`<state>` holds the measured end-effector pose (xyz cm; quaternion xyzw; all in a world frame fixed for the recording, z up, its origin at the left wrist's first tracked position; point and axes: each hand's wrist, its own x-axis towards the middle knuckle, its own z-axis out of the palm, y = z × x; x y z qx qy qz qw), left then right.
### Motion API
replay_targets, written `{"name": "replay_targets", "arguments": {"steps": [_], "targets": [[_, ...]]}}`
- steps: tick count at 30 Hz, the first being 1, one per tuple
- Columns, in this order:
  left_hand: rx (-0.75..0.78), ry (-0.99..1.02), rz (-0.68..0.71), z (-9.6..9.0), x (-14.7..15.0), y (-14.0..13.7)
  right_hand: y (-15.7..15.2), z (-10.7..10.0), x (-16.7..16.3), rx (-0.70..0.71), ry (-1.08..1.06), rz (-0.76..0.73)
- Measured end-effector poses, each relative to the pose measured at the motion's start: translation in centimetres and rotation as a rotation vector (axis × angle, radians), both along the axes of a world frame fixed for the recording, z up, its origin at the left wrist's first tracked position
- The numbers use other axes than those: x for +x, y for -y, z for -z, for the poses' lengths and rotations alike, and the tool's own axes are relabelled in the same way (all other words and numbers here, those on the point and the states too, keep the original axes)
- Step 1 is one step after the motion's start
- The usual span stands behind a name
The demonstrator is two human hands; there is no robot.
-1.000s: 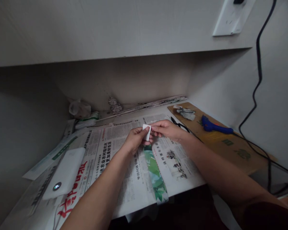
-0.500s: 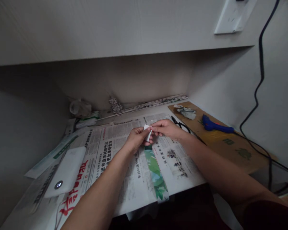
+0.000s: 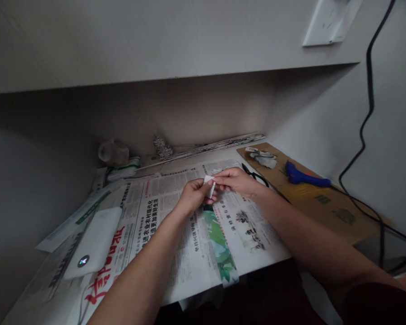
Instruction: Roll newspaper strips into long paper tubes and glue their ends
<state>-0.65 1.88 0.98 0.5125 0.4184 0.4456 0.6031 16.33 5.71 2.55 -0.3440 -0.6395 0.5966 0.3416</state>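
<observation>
Between my hands is a small white piece of paper (image 3: 210, 191), apparently folded. My left hand (image 3: 193, 195) is closed, its thumb pressing the paper against the fingers. From the other side, my right hand (image 3: 235, 181) pinches the paper's upper right edge with thumb and forefinger. Below them a green leaf-patterned strip (image 3: 219, 243) runs over the newspaper (image 3: 179, 266) to the table's front edge. A pair of black-handled scissors (image 3: 257, 176) lies just beyond my right hand, partly hidden by it.
On the right, a blue glue gun (image 3: 306, 177) with a black cord and a greyish lump (image 3: 264, 159) rest on cardboard (image 3: 325, 216). A white power bank (image 3: 94, 241) lies at left. Thin paper sticks (image 3: 219, 145), a pine-cone-like bundle (image 3: 162, 146) and a plastic bag (image 3: 113, 152) line the back.
Both hands keep nearly the same hold on the white paper, which has tilted slightly. The view has shifted a little.
</observation>
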Motion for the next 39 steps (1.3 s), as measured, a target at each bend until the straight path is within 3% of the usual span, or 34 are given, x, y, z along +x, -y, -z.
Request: {"name": "replay_targets", "arguments": {"steps": [34,39], "targets": [[-0.009,-0.025,0.006,1.0,0.7,0.1,0.0,0.9,-0.8,-0.009,0.002,0.17],[-0.046,-0.014,0.013,0.4,0.7,0.4,0.0,0.5,-0.7,-0.022,0.006,0.194]]}}
